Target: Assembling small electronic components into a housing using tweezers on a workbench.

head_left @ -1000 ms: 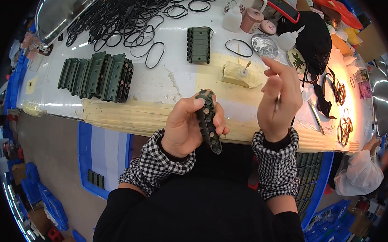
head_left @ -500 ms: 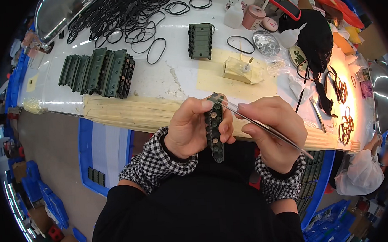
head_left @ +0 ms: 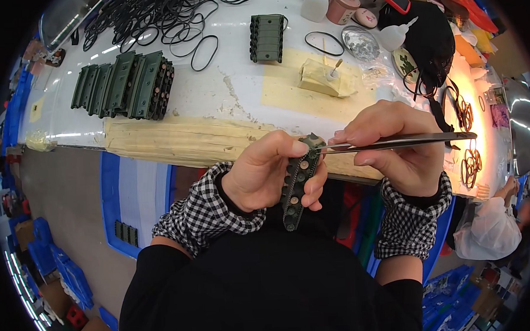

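Fingers and thumb of my left hand [head_left: 256, 172] are closed around a dark green model tank hull [head_left: 300, 190], held on end with its row of road wheels and track showing. Its lower end leans toward me and slightly left. My right hand [head_left: 403, 139] pinches a pair of metal tweezers [head_left: 432, 138], lying nearly level. Their tips reach the upper end of the hull, beside my left thumb. What small part, if any, sits at the tips is too small to tell.
Several green hulls [head_left: 134, 88] stand in a row at the table's left, another hull [head_left: 268, 38] farther back. Black rubber bands [head_left: 146, 20] lie heaped behind. A taped block [head_left: 326, 79] with sticks stands centre-right. Below the edge is a blue bin [head_left: 108, 202]; a co-worker's sleeve [head_left: 486, 230] shows right.
My right hand has moved up and right, swinging the tweezers from a steep slant to nearly level. The hull in my left hand has tilted. The whole view has shifted slightly.
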The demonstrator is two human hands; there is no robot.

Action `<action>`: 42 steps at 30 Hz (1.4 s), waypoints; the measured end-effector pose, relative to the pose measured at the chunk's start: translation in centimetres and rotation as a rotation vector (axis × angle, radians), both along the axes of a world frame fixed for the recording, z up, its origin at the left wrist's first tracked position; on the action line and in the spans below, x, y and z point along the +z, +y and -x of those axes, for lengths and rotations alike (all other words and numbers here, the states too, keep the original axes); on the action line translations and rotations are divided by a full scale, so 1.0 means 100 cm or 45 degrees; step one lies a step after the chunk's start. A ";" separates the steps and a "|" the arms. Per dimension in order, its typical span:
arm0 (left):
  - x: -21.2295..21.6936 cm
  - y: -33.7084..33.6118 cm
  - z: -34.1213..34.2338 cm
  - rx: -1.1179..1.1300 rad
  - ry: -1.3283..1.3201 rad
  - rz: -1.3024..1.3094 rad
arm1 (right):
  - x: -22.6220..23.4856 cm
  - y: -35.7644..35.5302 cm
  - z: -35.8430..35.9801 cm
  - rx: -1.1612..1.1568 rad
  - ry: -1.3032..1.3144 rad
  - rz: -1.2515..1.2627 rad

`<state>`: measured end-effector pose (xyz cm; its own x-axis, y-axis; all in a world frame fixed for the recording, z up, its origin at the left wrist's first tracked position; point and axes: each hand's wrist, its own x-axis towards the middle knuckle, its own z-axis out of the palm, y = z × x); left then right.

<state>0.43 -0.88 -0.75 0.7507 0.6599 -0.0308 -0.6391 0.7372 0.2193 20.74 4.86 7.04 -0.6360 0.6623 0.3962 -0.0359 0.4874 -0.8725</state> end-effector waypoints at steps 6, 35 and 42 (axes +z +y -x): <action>0.001 0.000 0.000 0.002 0.022 0.021 | 0.001 0.004 0.002 0.052 -0.040 -0.055; 0.001 -0.005 0.000 0.005 0.230 -0.021 | 0.007 0.008 0.001 0.152 -0.213 -0.233; -0.007 -0.007 0.000 0.001 0.168 -0.046 | 0.004 0.006 0.002 0.151 -0.182 -0.199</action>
